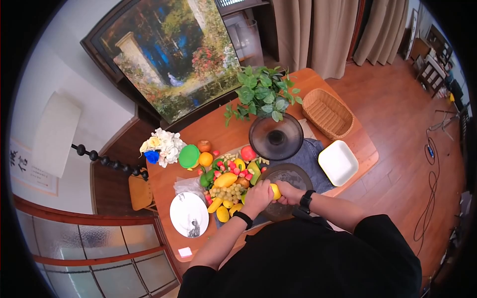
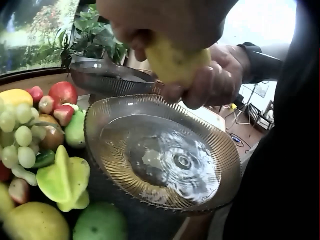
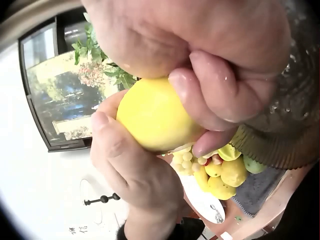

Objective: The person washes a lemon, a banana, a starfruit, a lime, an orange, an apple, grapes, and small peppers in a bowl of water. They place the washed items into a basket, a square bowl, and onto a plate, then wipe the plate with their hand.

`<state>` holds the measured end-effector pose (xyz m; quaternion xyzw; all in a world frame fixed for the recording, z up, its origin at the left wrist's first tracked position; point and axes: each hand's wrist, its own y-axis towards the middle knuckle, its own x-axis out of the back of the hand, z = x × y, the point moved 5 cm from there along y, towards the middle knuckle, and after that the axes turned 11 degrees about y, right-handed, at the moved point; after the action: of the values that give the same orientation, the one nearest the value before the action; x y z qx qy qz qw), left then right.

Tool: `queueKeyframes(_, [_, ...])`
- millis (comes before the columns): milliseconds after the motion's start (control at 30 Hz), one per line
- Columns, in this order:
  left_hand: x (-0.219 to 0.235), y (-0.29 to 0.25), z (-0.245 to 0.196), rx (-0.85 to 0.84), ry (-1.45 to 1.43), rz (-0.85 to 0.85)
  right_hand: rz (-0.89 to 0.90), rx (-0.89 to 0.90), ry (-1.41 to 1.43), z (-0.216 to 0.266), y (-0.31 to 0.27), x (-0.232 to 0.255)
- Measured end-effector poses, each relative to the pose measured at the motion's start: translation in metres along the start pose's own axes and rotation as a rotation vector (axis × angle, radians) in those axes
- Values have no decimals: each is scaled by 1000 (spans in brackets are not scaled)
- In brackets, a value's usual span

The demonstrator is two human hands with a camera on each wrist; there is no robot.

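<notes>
Both hands hold a smooth yellow fruit (image 3: 155, 117) over a ribbed glass bowl of water (image 2: 112, 107). In the right wrist view, my left hand (image 3: 135, 165) grips its near side, thumb on the skin. The curled fingers of my right hand (image 3: 225, 65) press round the other side and look wet. The head view shows my left hand (image 1: 261, 197) and right hand (image 1: 291, 192) close together at the fruit (image 1: 275, 191). Ripples spread on the water (image 2: 185, 162) below. Beside the bowl lie green grapes (image 2: 22, 135), a star fruit (image 2: 62, 177) and several other fruits.
A second dark glass bowl (image 1: 258, 144) stands behind, near a leafy plant (image 1: 263, 92). To the right are a white basin (image 1: 338, 163) and a wicker basket (image 1: 328, 114). A white plate (image 1: 189, 213), a green-lidded container (image 1: 189, 156) and flowers (image 1: 164, 145) stand left.
</notes>
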<state>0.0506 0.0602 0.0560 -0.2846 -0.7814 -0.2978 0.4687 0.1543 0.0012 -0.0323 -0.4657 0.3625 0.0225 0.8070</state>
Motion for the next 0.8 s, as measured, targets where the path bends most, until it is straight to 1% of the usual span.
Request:
queueKeyframes(33, [-9, -2, 7, 127, -31, 73, -145, 176, -200, 6, -1, 4])
queueKeyframes(67, [-31, -5, 21, 127, -31, 74, -291, 350, -399, 14, -5, 7])
queueKeyframes(100, [-67, -11, 45, 108, 21, 87, -291, 349, -398, 11, -4, 9])
queueKeyframes(133, [-86, -14, 57, 90, 73, 101, -375, 640, -759, 22, -10, 5])
queueKeyframes(167, [-65, -6, 47, 91, 72, 102, -451, 930, -1123, 30, -22, -8])
queueKeyframes(200, [-66, -10, 52, 546, -514, 509, -450, 927, -1125, 30, -28, -8])
queueKeyframes(233, [-67, -26, 36, 994, -1115, 906, -373, 958, -1187, 33, -48, -25])
queueKeyframes(267, [-68, -29, 30, 1047, -1188, 1016, -294, 991, -1246, 36, -61, -39])
queueKeyframes(300, [-67, -27, 29, 1045, -1185, 1017, -296, 994, -1245, 42, -65, -41])
queueKeyframes(367, [-61, -27, 18, 1077, -1363, 1034, -212, 1146, -1392, 45, -75, -51])
queueKeyframes(400, [-61, -28, 17, 1077, -1360, 1037, -215, 1147, -1390, 45, -76, -52])
queueKeyframes(467, [-68, -26, 27, 1009, -1242, 858, -259, 1098, -1332, 46, -75, -49])
queueKeyframes(500, [-75, -27, 28, 1007, -1242, 859, -260, 1098, -1332, 46, -67, -44])
queueKeyframes(567, [-74, -18, 41, 742, -722, 535, -218, 871, -1225, 44, -45, -33])
queueKeyframes(600, [-78, -21, 42, 742, -722, 530, -215, 873, -1228, 46, -41, -28])
queueKeyframes(667, [-44, -5, 17, 125, -152, 142, -108, 232, -646, 33, -33, -15])
queueKeyframes(700, [-41, -7, 10, 126, -151, 145, -106, 231, -644, 30, -26, -8])
queueKeyframes(733, [-30, -4, 2, 236, -97, 151, 17, 2, -440, 17, -13, 0])
queueKeyframes(767, [-25, -3, 2, 344, -43, 155, 137, -221, -233, 8, -12, -3])
queueKeyframes(800, [-22, 0, 1, 342, -42, 152, 190, -261, -185, 6, -13, -2])
